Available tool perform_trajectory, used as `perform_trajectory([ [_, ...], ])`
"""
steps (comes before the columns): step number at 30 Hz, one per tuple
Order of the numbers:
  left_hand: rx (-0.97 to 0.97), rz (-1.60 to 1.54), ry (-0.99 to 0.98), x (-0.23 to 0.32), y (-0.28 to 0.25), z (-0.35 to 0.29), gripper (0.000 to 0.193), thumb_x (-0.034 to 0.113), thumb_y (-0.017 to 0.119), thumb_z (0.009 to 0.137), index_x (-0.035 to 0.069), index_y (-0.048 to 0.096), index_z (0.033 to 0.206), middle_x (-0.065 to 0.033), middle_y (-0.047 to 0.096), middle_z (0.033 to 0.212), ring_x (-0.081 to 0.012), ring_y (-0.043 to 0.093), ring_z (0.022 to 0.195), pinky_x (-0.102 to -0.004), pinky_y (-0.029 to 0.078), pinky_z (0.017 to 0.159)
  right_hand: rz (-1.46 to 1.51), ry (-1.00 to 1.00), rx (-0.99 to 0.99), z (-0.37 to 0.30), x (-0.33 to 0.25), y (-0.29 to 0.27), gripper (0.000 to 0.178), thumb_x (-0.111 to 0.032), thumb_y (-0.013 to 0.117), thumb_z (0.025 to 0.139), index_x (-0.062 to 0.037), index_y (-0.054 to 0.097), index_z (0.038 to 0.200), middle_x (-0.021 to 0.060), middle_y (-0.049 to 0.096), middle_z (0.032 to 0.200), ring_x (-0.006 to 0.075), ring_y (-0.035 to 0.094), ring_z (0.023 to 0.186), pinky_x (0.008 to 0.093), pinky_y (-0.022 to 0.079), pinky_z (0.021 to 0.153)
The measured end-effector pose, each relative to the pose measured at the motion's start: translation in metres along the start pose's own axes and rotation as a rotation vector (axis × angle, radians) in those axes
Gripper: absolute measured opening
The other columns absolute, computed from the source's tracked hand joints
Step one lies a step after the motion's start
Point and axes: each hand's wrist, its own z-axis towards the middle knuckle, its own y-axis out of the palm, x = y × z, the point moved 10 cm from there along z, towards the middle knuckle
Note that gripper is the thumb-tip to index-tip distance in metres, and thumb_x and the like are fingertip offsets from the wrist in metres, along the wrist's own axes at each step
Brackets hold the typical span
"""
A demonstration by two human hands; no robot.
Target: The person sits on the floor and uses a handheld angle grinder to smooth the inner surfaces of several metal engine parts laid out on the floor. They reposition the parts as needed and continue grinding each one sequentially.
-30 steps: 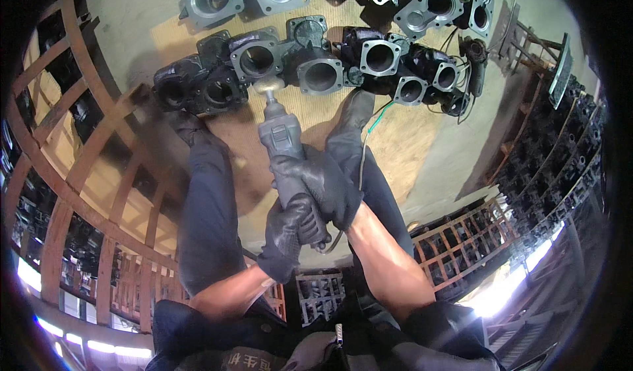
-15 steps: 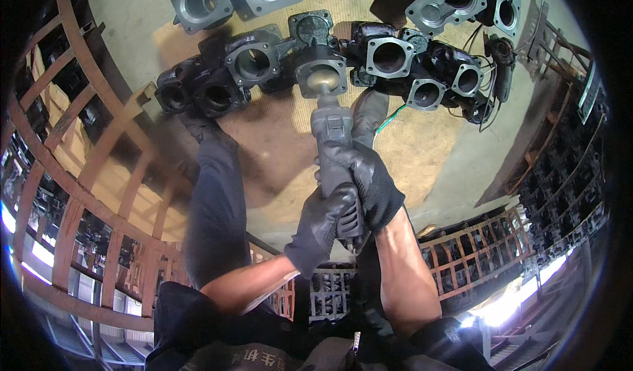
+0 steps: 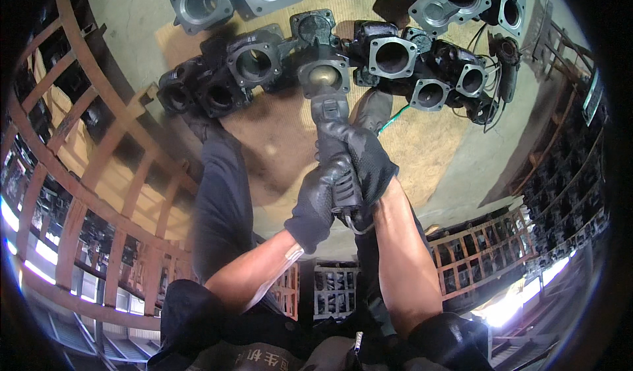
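Both my hands wear black gloves and are wrapped around a dark electric die grinder (image 3: 331, 112). My right hand (image 3: 368, 160) grips the body on its far, right-hand side. Nearer to me, my left hand (image 3: 324, 193) holds the rear part, and a cord comes off the back end. The front end points away from me, right at the bore of a black cast-metal housing (image 3: 306, 79) with a square flange. Bright metal shows inside that bore; the grinder's tip is hidden there.
Similar black housings flank this one, at left (image 3: 256, 84) and right (image 3: 391, 76). Grey machined castings (image 3: 446, 23) lie farther off. A second tool with a looped cord (image 3: 506, 61) lies at right. Cardboard (image 3: 283, 153) covers the floor. A rusty metal rack (image 3: 86, 189) stands at left.
The grinder has moved forward, its front end now closer to the housing's bore and its shaft no longer showing. Both my hands have moved away from me with it.
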Motion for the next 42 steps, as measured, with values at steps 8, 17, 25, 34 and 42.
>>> perform_trajectory([
  [8,0.076,-0.012,-0.006,-0.006,-0.010,-0.013,0.015,0.024,0.056,0.090,0.010,0.058,0.093,-0.0002,0.060,0.075,-0.0128,0.059,0.061,-0.0276,0.052,0.054,-0.437,-0.234,0.059,-0.002,-0.007,-0.007,0.035,-0.032,0.055,0.090,0.0019,0.063,0.090,0.0097,0.064,0.074,0.0161,0.057,0.063,0.0307,0.046,0.060],
  [17,-0.034,-0.014,-0.042,0.003,0.000,-0.001,0.021,0.029,0.054,0.092,0.009,0.058,0.098,-0.0007,0.061,0.077,-0.0143,0.060,0.062,-0.0306,0.053,0.054,-0.022,-0.010,0.090,-0.003,-0.003,-0.001,0.019,-0.022,0.058,0.088,-0.0031,0.059,0.088,0.0043,0.058,0.071,0.0151,0.055,0.059,0.0265,0.046,0.056],
  [25,-0.069,-0.111,-0.056,0.002,0.000,-0.006,0.016,0.025,0.055,0.092,0.010,0.057,0.095,0.0020,0.057,0.073,-0.0109,0.055,0.058,-0.0265,0.050,0.053,-0.039,-0.092,0.158,-0.008,-0.004,-0.002,0.033,-0.030,0.065,0.083,0.0025,0.064,0.080,0.0043,0.058,0.067,0.0137,0.053,0.056,0.0295,0.043,0.051],
  [34,-0.091,-0.162,-0.045,0.021,0.009,-0.003,0.012,0.023,0.053,0.093,0.011,0.056,0.092,0.0043,0.056,0.072,-0.0090,0.053,0.055,-0.0256,0.048,0.050,-0.042,-0.053,0.153,0.004,-0.009,0.007,0.029,-0.026,0.065,0.083,0.0024,0.064,0.086,0.0058,0.060,0.071,0.0141,0.054,0.057,0.0296,0.044,0.052],
  [42,-0.044,-0.143,-0.052,0.022,0.005,-0.005,0.014,0.024,0.056,0.092,0.011,0.057,0.086,0.0059,0.055,0.067,-0.0079,0.050,0.050,-0.0244,0.045,0.045,0.063,-0.019,0.078,0.009,-0.003,0.015,0.020,-0.025,0.061,0.087,-0.0079,0.057,0.078,0.0028,0.054,0.063,0.0152,0.051,0.050,0.0269,0.044,0.049],
])
